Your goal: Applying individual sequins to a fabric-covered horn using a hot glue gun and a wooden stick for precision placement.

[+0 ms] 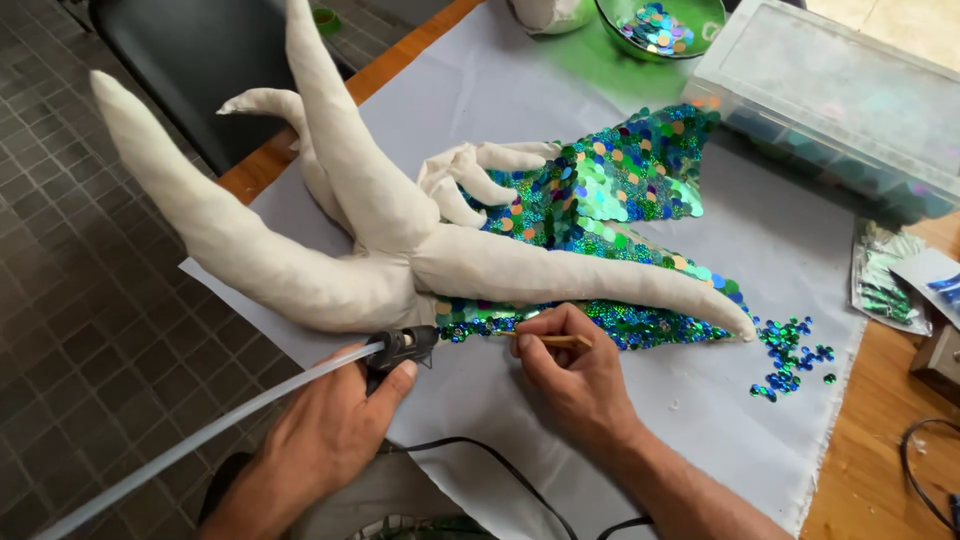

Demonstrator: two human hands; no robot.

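Two hands work at the bench's near edge: left hand (320, 435) wraps a glue gun (400, 348), nozzle at the sequinned edge of the stuffed cloth figure (400, 260); right hand (575, 385) pinches a wooden stick (555, 340), pressing sequins flat.

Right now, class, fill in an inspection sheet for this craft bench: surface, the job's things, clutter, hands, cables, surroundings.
Surface: wooden table under a pale cloth sheet.
Job's things: cream stuffed fabric figure with long limbs, partly covered in green and blue sequins; black glue gun with a long clear stick; thin wooden stick.
Clutter: loose sequins, green bowl of sequins, clear lidded plastic box, sequin packets.
Hands: left hand grips the glue gun; right hand holds the wooden stick against the sequinned edge.
Cables: black cord near the wrists; another at right.
Surroundings: dark tiled floor, dark chair.
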